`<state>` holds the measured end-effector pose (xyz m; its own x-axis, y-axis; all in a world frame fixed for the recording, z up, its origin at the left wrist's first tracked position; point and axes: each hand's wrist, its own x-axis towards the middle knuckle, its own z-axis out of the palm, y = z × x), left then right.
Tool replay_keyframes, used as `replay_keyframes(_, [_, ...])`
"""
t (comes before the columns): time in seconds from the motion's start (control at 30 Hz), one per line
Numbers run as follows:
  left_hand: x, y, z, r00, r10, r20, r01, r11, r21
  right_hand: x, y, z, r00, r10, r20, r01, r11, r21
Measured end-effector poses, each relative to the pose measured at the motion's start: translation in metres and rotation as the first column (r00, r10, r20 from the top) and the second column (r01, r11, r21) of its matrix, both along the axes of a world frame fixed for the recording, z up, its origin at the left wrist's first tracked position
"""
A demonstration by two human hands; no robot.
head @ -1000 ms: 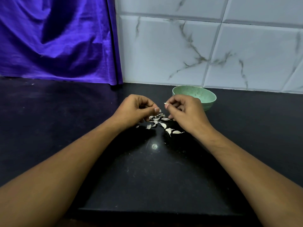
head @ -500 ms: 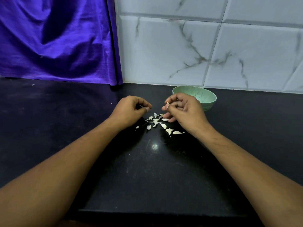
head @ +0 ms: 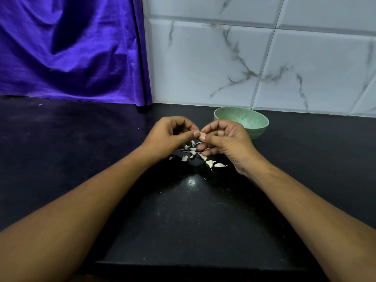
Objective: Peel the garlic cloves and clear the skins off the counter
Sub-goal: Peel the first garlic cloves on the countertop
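Two hands, left hand (head: 168, 135) and right hand (head: 225, 139), fingertips pinching one garlic clove (head: 201, 132) above skins (head: 193, 151) scattered on counter (head: 183, 220); step: peeling; next, likely: strip skin, clove to bowl (head: 262, 124)

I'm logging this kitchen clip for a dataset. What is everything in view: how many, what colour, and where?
Counter: one, glossy black, fills the lower frame.
Wall tiles: several, white with grey veins, behind the counter at right.
Curtain: one, purple, hangs at back left.
Bowl: one, pale green, at the back of the counter by the tiles, behind the right hand.
Garlic scraps: a small scatter, off-white, on the counter under the hands; cloves and skins are hard to tell apart.
Garlic piece: one, pale, between the fingertips of both hands.
Left hand: pinches the piece, above the scatter.
Right hand: pinches it from the other side.
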<state>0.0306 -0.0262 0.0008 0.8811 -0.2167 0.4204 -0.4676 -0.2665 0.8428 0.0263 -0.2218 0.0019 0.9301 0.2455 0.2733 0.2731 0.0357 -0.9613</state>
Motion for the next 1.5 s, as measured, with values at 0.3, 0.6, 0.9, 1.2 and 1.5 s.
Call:
replay_keyframes(0.3, [-0.002,-0.002,0.0,0.998,-0.048,-0.044,0.044,0.995,-0.093,0.002,0.0,-0.003,1.0,-0.002,0.007,0.002,1.0,-0.014])
replay_keyframes(0.6, [-0.005,-0.004,0.002,0.991,-0.097,-0.097,0.081,0.985,-0.155,0.001,0.0,-0.003,0.999,0.024,0.047,-0.023,1.0,-0.005])
replay_keyframes(0.9, [-0.009,-0.005,0.004,0.953,-0.185,-0.238,0.096,0.935,-0.342,0.0,-0.001,0.0,0.957,-0.031,0.288,0.088,0.979,-0.186])
replay_keyframes(1.2, [-0.011,-0.005,0.006,0.941,-0.194,-0.279,0.078,0.922,-0.378,-0.002,-0.001,0.001,0.952,-0.033,0.306,0.088,0.982,-0.169])
replay_keyframes(1.5, [-0.011,-0.004,0.007,0.927,-0.223,-0.303,0.094,0.918,-0.386,-0.003,-0.002,0.002,0.945,-0.02,0.325,0.077,0.983,-0.164])
